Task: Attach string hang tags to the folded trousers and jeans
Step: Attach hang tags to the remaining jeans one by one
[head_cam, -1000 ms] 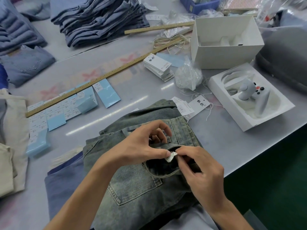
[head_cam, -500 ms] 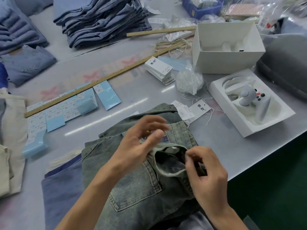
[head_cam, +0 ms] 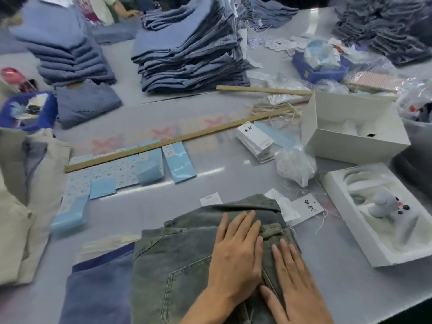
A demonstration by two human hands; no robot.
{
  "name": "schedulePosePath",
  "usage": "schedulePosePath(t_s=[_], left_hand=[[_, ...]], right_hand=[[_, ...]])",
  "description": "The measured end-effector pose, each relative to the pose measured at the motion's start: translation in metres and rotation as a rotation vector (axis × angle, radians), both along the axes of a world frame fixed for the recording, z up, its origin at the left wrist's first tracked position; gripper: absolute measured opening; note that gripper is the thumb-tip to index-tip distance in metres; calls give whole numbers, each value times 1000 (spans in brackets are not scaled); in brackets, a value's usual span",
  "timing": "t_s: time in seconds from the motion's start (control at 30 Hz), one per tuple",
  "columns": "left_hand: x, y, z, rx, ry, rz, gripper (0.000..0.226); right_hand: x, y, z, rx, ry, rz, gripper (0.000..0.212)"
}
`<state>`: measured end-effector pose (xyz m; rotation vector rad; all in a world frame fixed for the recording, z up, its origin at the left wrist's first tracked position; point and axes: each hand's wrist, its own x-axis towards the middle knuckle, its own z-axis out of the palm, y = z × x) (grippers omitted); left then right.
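Grey-green washed jeans (head_cam: 177, 272) lie folded at the near edge of the table. My left hand (head_cam: 236, 253) lies flat on their waistband, fingers straight. Beside it, my right hand (head_cam: 292, 284) presses flat on the same pair. A white hang tag (head_cam: 307, 206) with black characters and loose string sticks out from under the jeans at the far right corner. A stack of the same white tags (head_cam: 254, 141) sits farther back, next to a bag of strings (head_cam: 295, 167).
Blue trousers (head_cam: 98, 288) lie under the jeans on the left. Light blue labels (head_cam: 149, 167) line a long wooden ruler (head_cam: 177, 139). Stacks of folded jeans (head_cam: 189, 45) fill the back. White boxes (head_cam: 350, 127), one tray holding a controller (head_cam: 385, 206), stand right.
Both hands let go of the pocket opening and the small white piece and now lie flat on the jeans. The view has tilted up, showing more of the far table.
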<state>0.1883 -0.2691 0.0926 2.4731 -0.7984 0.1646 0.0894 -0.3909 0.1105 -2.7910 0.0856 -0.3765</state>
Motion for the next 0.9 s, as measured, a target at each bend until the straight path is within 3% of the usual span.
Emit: schedulePosePath(t_s=[0.1,0.2,0.27,0.33,0.4,0.47,0.6,0.9], left_hand=[[-1,4,-3,-144,-13,105,34],[4,6,-4,-294,-20,157,26],[10,11,-8,-468,69,237,23],[24,24,-5,-674,313,325,27],[49,42,-1,-736,453,385,26],[82,60,-1,-661,463,414,24],[160,92,-24,-338,461,535,26],[244,153,-100,-162,372,671,35]], right_hand=[[14,-1,1,-21,-20,46,72],[41,5,14,-9,-84,-98,85],[72,8,24,20,-119,-116,68],[105,13,31,45,-153,-61,44],[142,22,34,135,-117,7,29],[184,32,29,163,-7,77,16],[281,54,13,149,227,197,25],[402,111,-66,88,436,278,32]])
